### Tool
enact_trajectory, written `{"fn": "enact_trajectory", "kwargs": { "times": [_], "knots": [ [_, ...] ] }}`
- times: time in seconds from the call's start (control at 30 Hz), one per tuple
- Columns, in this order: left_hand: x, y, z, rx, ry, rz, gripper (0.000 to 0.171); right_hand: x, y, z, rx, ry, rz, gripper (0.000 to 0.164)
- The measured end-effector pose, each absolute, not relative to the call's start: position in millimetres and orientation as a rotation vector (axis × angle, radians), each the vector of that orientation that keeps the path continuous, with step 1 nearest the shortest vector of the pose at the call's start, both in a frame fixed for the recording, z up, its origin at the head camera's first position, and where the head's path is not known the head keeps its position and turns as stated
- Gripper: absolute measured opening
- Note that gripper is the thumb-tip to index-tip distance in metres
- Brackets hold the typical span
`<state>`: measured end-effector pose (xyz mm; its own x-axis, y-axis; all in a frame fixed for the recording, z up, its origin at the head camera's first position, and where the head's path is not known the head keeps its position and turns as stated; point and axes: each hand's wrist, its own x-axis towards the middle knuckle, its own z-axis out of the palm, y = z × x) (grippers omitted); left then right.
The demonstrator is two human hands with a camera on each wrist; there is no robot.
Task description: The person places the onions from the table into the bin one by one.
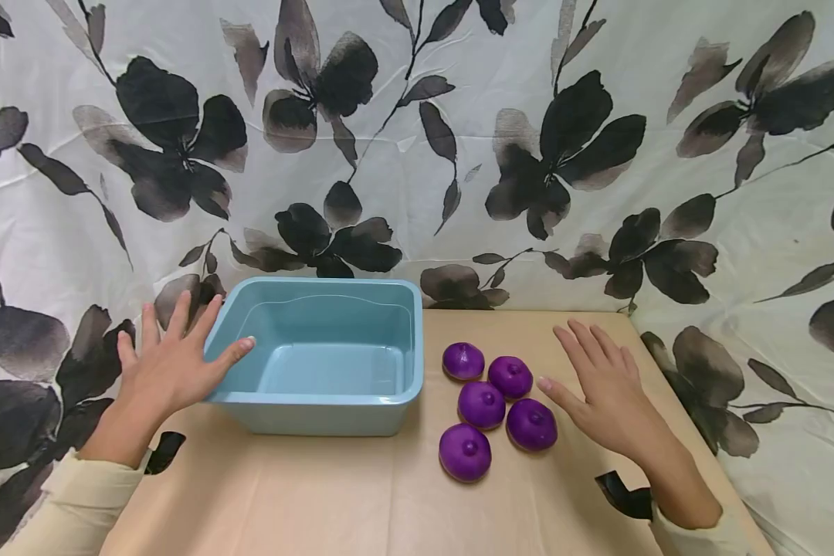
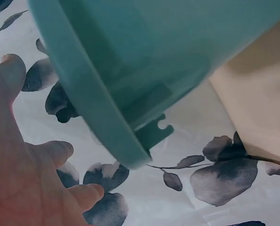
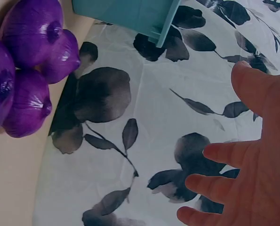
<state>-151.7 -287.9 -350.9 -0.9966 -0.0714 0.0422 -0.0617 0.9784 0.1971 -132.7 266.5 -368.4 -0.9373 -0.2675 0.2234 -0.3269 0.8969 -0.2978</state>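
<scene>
A light blue plastic basin [image 1: 320, 417] stands on the table, its inside bare in the head view. My left hand [image 1: 170, 367] is spread at the basin's left side, thumb over the rim; in the left wrist view its fingers [image 2: 52, 150] lie apart from the basin wall [image 2: 102, 94]. Several purple onions [image 1: 482, 405] sit in a loose cluster right of the basin. My right hand [image 1: 605, 386] hovers just right of them with fingers extended and nothing in it. The right wrist view shows glossy onions [image 3: 31, 33] and the palm facing them.
A pale wood-coloured table [image 1: 333, 494] carries everything. Behind and beside it hangs a white cloth [image 1: 452, 255] with dark floral print. Black straps [image 1: 622, 494] show at both wrists, by the cream sleeves [image 1: 83, 494].
</scene>
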Motion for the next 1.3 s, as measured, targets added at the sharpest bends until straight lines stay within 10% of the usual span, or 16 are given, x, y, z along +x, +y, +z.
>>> {"fn": "enact_trajectory", "kwargs": {
  "times": [1.3],
  "knots": [
    [-178.3,-335.6,-366.2,0.088,-3.258,-0.927,0.101,-126.9,263.2,-434.9,0.383,-3.005,0.574,0.079]
  ]
}}
